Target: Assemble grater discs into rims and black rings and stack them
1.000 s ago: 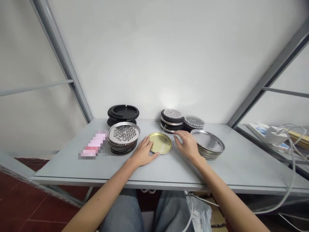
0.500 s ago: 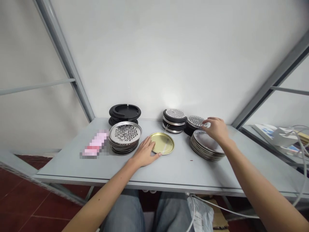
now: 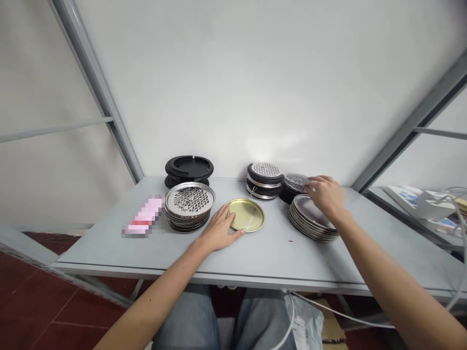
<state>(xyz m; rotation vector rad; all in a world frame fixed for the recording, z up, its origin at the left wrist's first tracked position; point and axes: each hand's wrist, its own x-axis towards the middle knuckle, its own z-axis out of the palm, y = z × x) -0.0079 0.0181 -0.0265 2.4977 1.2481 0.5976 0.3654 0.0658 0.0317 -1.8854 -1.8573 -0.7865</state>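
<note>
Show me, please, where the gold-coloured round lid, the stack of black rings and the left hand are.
Gold-coloured round lid (image 3: 249,214): head view, on its flat inner face.
Stack of black rings (image 3: 177,172): head view, on its upper rim.
Left hand (image 3: 219,231): head view, back of the hand.

Round lid (image 3: 246,215) between grater stack (image 3: 188,200) and probable plate stack (image 3: 310,210).
</note>
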